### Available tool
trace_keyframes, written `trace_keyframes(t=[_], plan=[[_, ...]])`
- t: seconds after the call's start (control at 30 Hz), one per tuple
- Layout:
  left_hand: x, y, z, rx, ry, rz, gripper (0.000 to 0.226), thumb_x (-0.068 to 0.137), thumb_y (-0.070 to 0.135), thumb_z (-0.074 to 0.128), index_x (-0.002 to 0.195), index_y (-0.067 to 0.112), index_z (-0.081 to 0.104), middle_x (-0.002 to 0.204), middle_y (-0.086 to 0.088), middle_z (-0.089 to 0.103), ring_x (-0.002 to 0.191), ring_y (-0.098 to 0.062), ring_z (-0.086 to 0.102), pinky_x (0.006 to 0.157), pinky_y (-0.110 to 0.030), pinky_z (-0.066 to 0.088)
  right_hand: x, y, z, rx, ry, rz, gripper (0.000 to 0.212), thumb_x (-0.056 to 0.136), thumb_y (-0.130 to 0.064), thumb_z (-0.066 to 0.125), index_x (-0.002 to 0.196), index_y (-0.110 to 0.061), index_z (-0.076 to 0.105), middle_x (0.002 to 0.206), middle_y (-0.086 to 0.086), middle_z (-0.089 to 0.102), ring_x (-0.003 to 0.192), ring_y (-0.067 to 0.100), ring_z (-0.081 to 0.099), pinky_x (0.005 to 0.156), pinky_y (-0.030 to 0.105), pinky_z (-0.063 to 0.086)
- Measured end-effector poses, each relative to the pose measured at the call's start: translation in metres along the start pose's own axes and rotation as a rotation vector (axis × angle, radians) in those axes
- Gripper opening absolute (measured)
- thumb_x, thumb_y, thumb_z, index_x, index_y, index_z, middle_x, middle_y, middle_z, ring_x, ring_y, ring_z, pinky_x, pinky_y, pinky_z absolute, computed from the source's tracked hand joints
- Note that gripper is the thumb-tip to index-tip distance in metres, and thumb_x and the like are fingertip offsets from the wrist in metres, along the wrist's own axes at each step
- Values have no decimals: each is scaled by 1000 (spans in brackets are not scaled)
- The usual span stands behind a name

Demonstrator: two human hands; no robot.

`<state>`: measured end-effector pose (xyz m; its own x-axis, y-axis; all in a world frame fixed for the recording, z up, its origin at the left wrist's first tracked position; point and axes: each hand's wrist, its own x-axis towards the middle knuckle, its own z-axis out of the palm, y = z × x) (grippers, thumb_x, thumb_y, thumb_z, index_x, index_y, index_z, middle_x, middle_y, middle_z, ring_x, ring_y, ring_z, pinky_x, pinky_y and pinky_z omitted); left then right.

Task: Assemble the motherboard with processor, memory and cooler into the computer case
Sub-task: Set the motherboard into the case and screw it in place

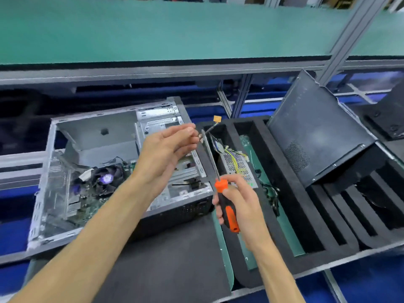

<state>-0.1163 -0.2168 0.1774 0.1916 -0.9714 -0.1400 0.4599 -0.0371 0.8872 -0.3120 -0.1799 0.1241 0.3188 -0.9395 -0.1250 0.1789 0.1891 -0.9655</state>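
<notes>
We find the right hand (237, 206) clenched around an orange-and-black screwdriver (227, 206), shaft angled up. The left hand (168, 156), fingers straight, touches its tip. Beyond, the computer case (54, 171) lies open on the tabletop, motherboard (87, 204) and cooler (105, 178) inside.

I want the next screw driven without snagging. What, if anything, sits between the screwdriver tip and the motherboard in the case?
The left hand does: it is raised at the tip of the screwdriver, which the right hand grips, directly above the open case. The motherboard lies lower left beside the cooler, with nothing visible covering it.
</notes>
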Motion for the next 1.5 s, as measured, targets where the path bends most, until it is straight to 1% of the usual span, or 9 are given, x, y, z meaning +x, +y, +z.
trace_keyframes(t=[0.33,0.57,0.67,0.93,1.13,1.27,1.37,1.43,1.5], plan=[[-19,37,-75,-55,63,33,14,82,14,77,94,8,80,93,-7,74,77,-13,67,69,-22,54,8,5,82,-109,-115,14,8,100,-4,50,104,-7,56,70,11,61,51,25,47,43,31,41],[-29,50,-114,-113,130,51,13,85,11,75,96,5,78,91,-7,74,76,-14,66,72,-23,55,13,16,125,-100,-177,36,14,86,-19,55,97,-20,62,69,12,61,49,21,48,41,29,40],[-31,56,-128,-188,149,25,12,86,9,73,96,4,77,89,-7,73,75,-14,66,72,-23,55,18,18,138,-94,-207,49,16,86,-19,55,101,-14,59,70,12,61,51,22,48,42,29,40],[-37,73,-160,-18,237,89,22,86,12,74,102,-4,73,89,-13,72,78,-21,69,74,-29,57,34,21,158,-177,-282,5,12,100,3,52,106,-6,58,75,10,65,60,23,50,45,29,45],[-33,88,-174,-132,305,29,8,86,10,71,85,4,77,82,-9,70,72,-19,68,71,-27,57,49,17,163,-185,-371,-1,24,87,-14,69,111,-20,69,77,4,64,55,25,54,54,32,50],[-31,92,-177,-136,362,57,8,88,11,69,90,4,71,80,-6,72,71,-17,67,70,-27,57,60,13,163,-273,-456,-64,45,79,-5,69,118,-28,68,102,10,64,67,17,64,66,31,54],[-31,93,-177,-153,379,71,6,89,10,68,90,4,70,79,-5,70,71,-16,66,70,-27,57,65,16,163,-221,-369,-86,42,73,-4,75,110,-22,65,96,-4,68,77,15,71,76,28,57],[-30,94,-180,-170,405,83,5,89,9,68,89,4,69,78,-6,69,71,-17,67,71,-26,57,67,16,163,-105,-309,-62,32,74,-5,76,102,-17,66,93,-4,72,72,24,72,69,32,60],[-29,92,-183,-200,430,82,5,89,8,67,90,3,67,77,-6,69,72,-18,68,72,-25,57,67,14,162,1,-281,-51,19,81,-8,73,98,-13,68,88,9,73,67,29,70,48,30,55]])
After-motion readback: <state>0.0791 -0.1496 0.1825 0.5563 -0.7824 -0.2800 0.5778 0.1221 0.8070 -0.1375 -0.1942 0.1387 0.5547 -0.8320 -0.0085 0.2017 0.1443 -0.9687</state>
